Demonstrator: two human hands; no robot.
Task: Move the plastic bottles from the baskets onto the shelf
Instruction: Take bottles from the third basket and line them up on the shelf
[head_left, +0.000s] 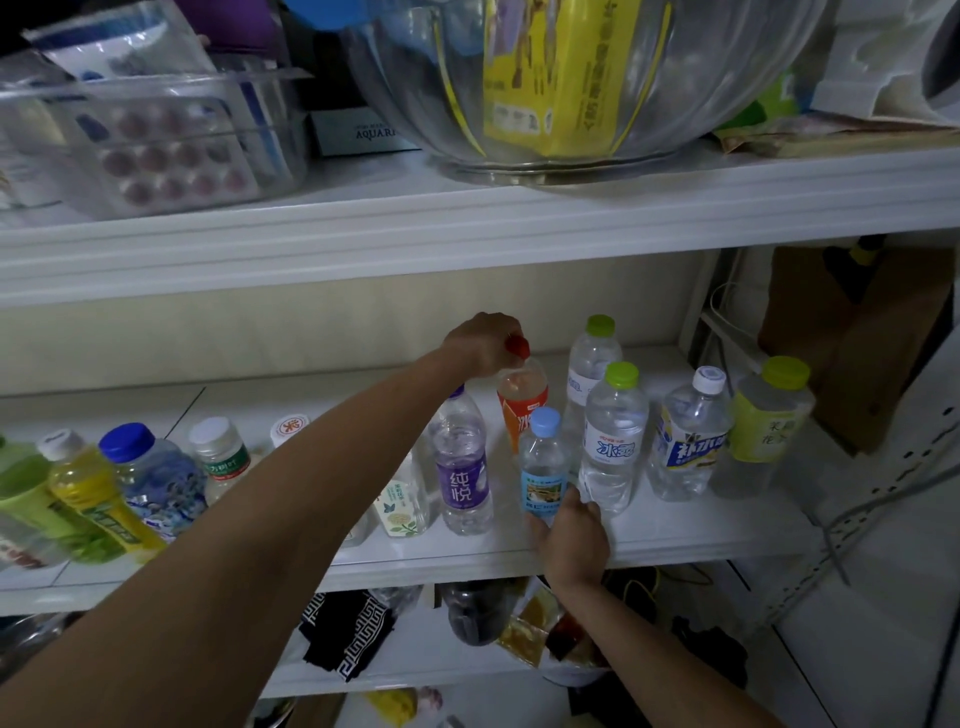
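**Plastic bottles, middle shelf: two in hand**

Item 1: orange-labelled bottle (522, 402), upright, long axis vertical, red cap (518, 345) pointing up, standing towards the back of the white shelf (675, 540). The left hand (480, 345) pinches the cap from above.

Item 2: small blue-capped bottle (543, 467), upright, cap up, near the front edge. The right hand (574, 540) curls round its base.

Neighbours: purple-labelled bottle (462, 478) just to the left; a clear green-capped bottle (613, 441) just to the right, upright. At far left a yellow bottle (93, 493) leans.

Surroundings: dim storage rack; a clear bowl (727, 78) and a clear tub (156, 140) on the shelf above; a cardboard box (852, 338) at the right.
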